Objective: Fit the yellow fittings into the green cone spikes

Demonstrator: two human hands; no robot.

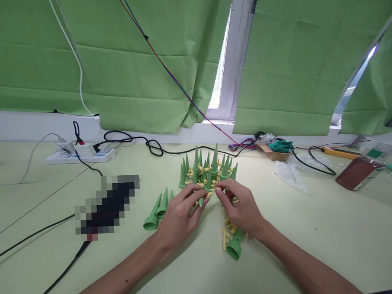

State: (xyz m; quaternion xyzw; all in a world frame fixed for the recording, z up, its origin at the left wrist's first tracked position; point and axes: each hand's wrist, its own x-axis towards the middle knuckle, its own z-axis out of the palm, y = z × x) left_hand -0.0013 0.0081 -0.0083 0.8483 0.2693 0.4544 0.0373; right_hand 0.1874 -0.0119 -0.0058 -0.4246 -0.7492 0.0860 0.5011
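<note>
My left hand (182,210) is closed around a green plastic spike (201,202), and only part of that spike shows between thumb and fingers. A small yellow fitting (210,194) is at its fingertips. My right hand (242,203) meets it from the right, pinching a small yellow piece (217,188) that the fingers largely cover. Just beyond both hands, several upright green spikes (214,161) with yellow fittings stand in a cluster. Left of my left hand lie more loose spikes (152,219). Under my right wrist are another spike (234,248) and several loose yellow fittings (224,240).
A blurred dark object (109,207) with a cable lies at left. Behind it is a white power strip (81,156). Farther right are a cardboard box (274,152), clear plastic bags (291,175), a reddish-brown bottle (358,173) and a yellow-handled cutter (341,153). Green curtains (146,58) hang behind.
</note>
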